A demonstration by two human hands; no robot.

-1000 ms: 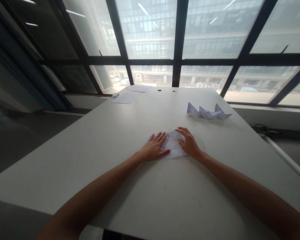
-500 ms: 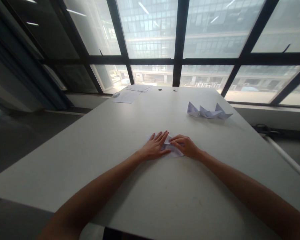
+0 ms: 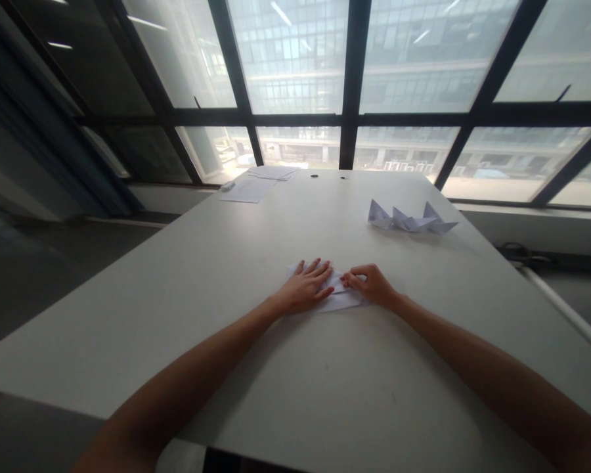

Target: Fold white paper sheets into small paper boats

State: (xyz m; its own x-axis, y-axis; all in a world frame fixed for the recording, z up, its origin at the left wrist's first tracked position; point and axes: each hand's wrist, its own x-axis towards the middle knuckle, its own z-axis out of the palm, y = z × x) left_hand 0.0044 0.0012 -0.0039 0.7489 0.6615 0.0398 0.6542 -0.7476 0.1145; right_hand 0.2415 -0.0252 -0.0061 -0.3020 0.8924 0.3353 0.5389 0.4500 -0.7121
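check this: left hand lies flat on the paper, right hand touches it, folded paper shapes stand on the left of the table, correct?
Wrong side: the folded paper shapes stand on the right of the table, as the head view shows. The left hand lies flat on the paper; the right hand touches it.

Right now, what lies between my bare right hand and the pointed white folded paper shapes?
In the head view, only a bare stretch of the white tabletop lies between your right hand and the pointed white folded paper shapes.
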